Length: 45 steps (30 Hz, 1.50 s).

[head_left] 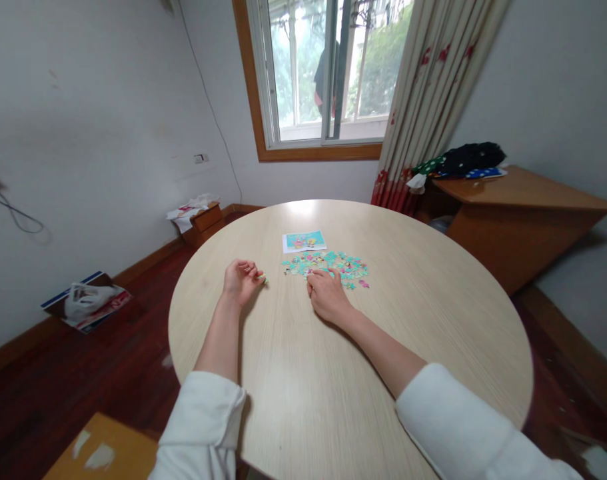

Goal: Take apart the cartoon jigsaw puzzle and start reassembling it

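My left hand [240,280] rests on the round wooden table [423,313], its fingers curled around a small puzzle piece [262,277] at the fingertips. My right hand [326,292] lies palm down with its fingertips pinched at the near edge of a heap of loose teal and pink puzzle pieces [333,265]. Just beyond the heap lies a small picture card [304,241], flat on the table. Both forearms come out of white sleeves.
A wooden desk [523,200] with dark clothes on it stands at the right, beside a curtain [428,100] and window. On the dark floor at the left lie a plastic bag [86,300] on a board and a small wooden box [203,221].
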Each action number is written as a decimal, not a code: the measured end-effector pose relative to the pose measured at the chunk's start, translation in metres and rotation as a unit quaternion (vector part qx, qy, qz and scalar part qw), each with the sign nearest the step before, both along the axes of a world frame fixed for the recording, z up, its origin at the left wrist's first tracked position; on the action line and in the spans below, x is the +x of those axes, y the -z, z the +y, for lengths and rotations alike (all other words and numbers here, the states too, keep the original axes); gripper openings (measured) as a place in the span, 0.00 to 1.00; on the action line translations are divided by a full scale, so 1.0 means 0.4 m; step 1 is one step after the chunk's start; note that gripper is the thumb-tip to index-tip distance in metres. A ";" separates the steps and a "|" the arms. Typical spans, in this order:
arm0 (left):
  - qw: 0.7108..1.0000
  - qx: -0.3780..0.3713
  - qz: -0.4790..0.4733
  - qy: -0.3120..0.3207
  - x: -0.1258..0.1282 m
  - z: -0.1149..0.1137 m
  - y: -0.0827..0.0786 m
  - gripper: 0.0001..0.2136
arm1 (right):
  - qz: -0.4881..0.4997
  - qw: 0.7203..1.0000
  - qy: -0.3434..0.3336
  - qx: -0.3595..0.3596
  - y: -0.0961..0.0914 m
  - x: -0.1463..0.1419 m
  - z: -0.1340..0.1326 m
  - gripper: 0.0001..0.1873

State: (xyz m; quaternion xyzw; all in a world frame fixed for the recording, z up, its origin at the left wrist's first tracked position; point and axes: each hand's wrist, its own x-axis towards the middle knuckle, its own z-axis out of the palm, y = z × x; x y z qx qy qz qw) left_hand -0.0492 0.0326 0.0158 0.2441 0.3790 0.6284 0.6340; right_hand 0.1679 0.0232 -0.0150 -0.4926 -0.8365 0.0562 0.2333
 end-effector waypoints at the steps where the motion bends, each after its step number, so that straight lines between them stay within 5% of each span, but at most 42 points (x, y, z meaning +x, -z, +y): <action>1: 1.000 0.002 0.000 -0.012 -0.002 0.001 0.000 0.07 | -0.003 1.000 0.001 0.000 0.001 0.000 0.001 0.13; 11: 0.999 0.012 -0.029 -0.020 0.019 -0.006 -0.004 0.06 | -0.020 0.998 -0.035 -0.041 0.001 -0.009 -0.004 0.12; 21: 0.985 -0.008 -0.080 0.154 0.061 -0.020 -0.006 0.08 | 0.044 0.986 -0.152 -0.057 0.017 -0.024 -0.014 0.13; 32: 0.983 -0.021 -0.063 0.173 0.066 -0.014 0.006 0.08 | 0.071 0.997 -0.027 -0.008 0.004 0.001 0.010 0.13; 38: 0.992 -0.024 -0.065 0.104 0.018 -0.010 0.003 0.07 | 0.048 0.997 0.045 -0.034 0.002 0.058 0.048 0.15; 45: 0.995 -0.023 -0.060 0.081 0.001 -0.015 -0.001 0.06 | 0.071 0.996 0.044 -0.026 -0.003 0.088 0.063 0.17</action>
